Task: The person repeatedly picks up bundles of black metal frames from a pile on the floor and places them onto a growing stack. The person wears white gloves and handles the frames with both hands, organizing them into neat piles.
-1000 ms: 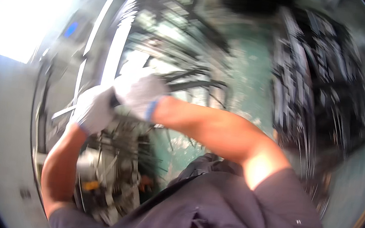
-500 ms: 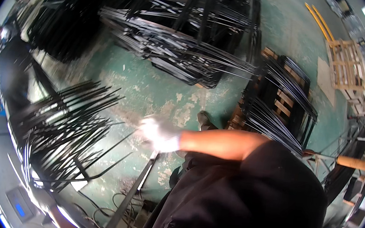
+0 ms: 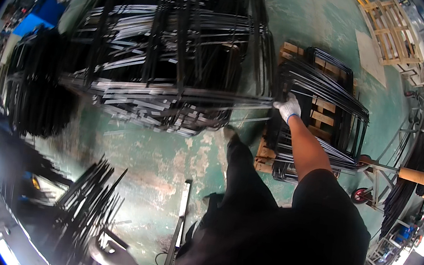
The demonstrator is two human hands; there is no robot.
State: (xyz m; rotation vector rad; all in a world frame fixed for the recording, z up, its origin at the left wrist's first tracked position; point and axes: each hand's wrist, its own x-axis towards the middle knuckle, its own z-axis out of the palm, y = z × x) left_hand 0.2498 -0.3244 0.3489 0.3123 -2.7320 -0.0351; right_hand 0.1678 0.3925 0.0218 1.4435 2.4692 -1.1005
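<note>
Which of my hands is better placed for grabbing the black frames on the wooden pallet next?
Probably your right hand: it is at the left edge of the black frames, though contact is unclear. Your left hand is well away, near the dark bars at lower left.

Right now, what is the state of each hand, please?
Left hand: partly curled beside black bars; grip cannot be told.
Right hand: at black frames; grip unclear.

A head-worn fisheye looks down over green floor (image 3: 140, 153).
</note>
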